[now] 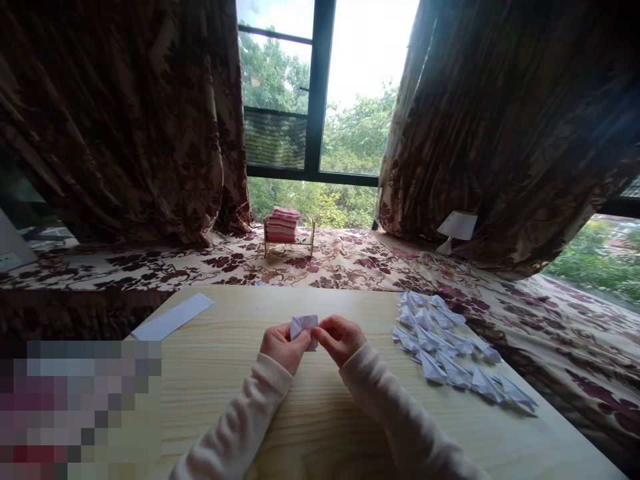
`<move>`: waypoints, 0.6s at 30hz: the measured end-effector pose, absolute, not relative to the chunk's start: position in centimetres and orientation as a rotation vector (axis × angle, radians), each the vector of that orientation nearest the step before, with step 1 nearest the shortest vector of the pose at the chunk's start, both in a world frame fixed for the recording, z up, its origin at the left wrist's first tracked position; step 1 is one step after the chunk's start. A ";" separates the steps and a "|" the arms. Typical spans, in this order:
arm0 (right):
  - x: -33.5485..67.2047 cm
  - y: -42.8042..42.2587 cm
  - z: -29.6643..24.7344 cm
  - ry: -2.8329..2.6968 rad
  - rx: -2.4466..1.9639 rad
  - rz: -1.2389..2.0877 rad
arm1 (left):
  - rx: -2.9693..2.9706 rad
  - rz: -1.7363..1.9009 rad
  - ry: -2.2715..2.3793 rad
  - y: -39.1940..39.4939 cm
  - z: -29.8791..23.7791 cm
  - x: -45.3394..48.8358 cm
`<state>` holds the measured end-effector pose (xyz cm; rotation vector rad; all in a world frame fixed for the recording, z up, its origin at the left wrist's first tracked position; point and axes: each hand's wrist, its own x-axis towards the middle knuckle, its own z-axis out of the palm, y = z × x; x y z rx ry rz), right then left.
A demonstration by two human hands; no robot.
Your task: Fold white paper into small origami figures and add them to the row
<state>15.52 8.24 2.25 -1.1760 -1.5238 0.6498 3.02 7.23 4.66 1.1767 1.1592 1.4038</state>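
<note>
A small piece of folded white paper is held up over the middle of the wooden table. My left hand grips its left and lower side, thumb across the front. On the right edge, the fingertips of my right hand are pinched together, with the exact grip partly hidden. Creases show on the paper's face. Several folded white paper pieces with pointed ends lie in rows to the right. At the far left of the table rests a flat white paper strip.
Beyond the table is a ledge with a floral cloth. A small rack holding a stack of pink striped cloths stands there, and a white lamp sits further right. The lower left corner is blurred out.
</note>
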 end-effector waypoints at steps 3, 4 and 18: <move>15.7 8.3 2.3 -1.549 -1.153 0.676 | 1.189 1.396 1.181 7.3 4.5 3.0; 15.8 8.3 2.3 -1.556 -1.141 0.691 | 1.186 1.390 1.180 7.3 4.5 3.0; 16.2 8.4 2.5 -1.519 -1.109 0.841 | 1.164 1.351 1.143 7.4 4.4 3.1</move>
